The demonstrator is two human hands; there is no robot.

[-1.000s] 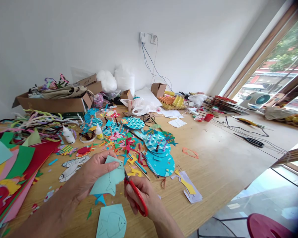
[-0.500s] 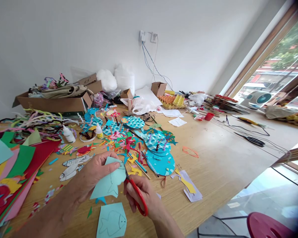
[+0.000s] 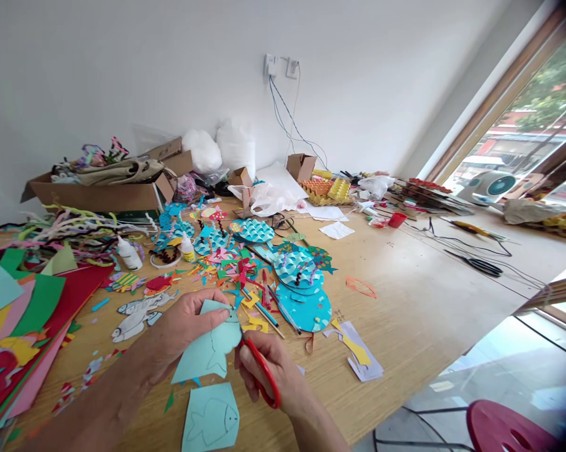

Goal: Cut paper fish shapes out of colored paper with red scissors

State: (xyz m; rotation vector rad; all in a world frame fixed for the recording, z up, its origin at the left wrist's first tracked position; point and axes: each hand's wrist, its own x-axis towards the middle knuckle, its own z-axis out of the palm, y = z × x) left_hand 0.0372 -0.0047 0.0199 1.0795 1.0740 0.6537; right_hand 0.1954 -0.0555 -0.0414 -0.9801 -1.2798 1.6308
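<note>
My left hand pinches a light blue sheet of paper that bears a drawn fish outline, thumb on top. Wrapped round the red handles of a pair of scissors, my right hand keeps the blades at the sheet's right edge, near the fish's head. Part of the blades is hidden by paper and fingers. Below the hands, a second light blue piece with a whole drawn fish lies flat on the table. White fish cutouts lie left of my left hand.
Paper scraps, pens and blue round paper pieces lie beyond my hands. Coloured sheets are stacked at left, with glue bottles behind. Black scissors lie at right. A red stool stands past the table's edge.
The scissors and the held sheet have shifted very slightly against each other at the sheet's right edge. Both hands keep their grips; the view has moved a little.
</note>
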